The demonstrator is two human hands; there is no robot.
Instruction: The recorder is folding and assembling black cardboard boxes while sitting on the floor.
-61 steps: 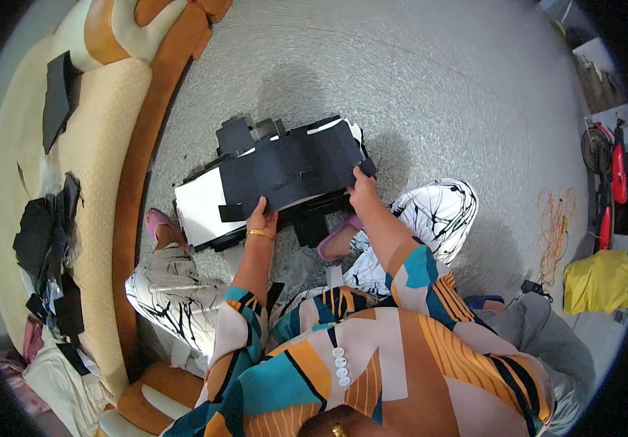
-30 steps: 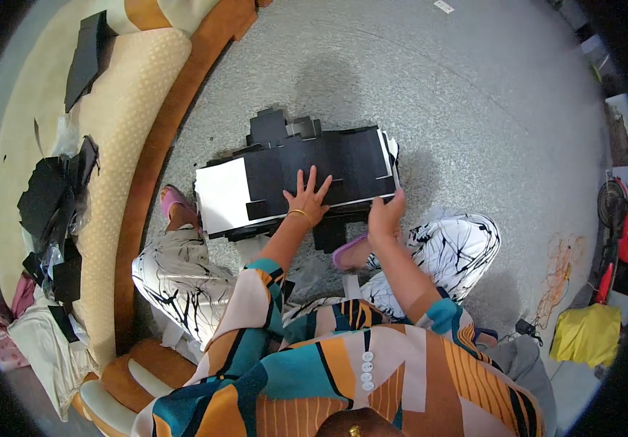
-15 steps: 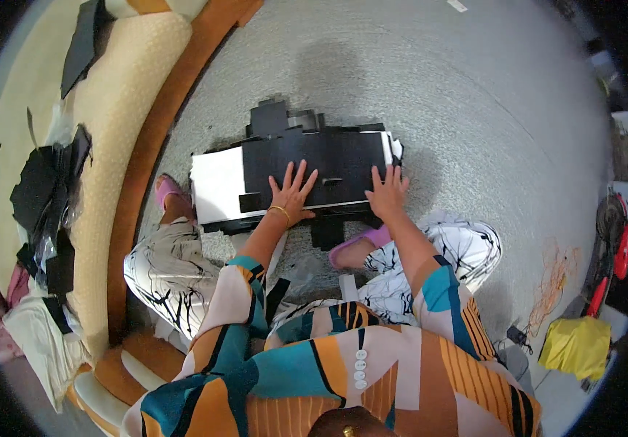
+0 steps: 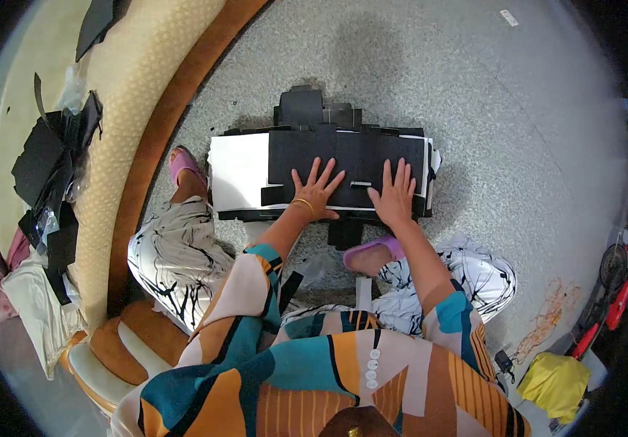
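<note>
On the floor in front of me lies a wide stack of flat pieces, with a black sheet (image 4: 296,154) on top. A white sheet (image 4: 238,175) shows beneath it at the left, and a thin white edge shows at the right. My left hand (image 4: 317,197) rests palm down on the middle of the black sheet, fingers spread. Farther right, my right hand (image 4: 394,198) lies flat on the same sheet, fingers stretched out. A small light slot or mark (image 4: 360,183) sits between the hands. Black flaps (image 4: 301,107) stick out past the stack's far side.
A cream padded seat with a wooden edge (image 4: 155,138) runs along the left, with black scraps (image 4: 39,160) on it. My feet in pink slippers (image 4: 185,166) flank the stack. At the right lie a yellow cloth (image 4: 556,386), orange strands (image 4: 547,320) and a red object (image 4: 621,302).
My right hand has shifted inward from the black sheet's right end and now lies more fully on it. My left hand stays in place on the sheet. The whole view has shifted slightly.
</note>
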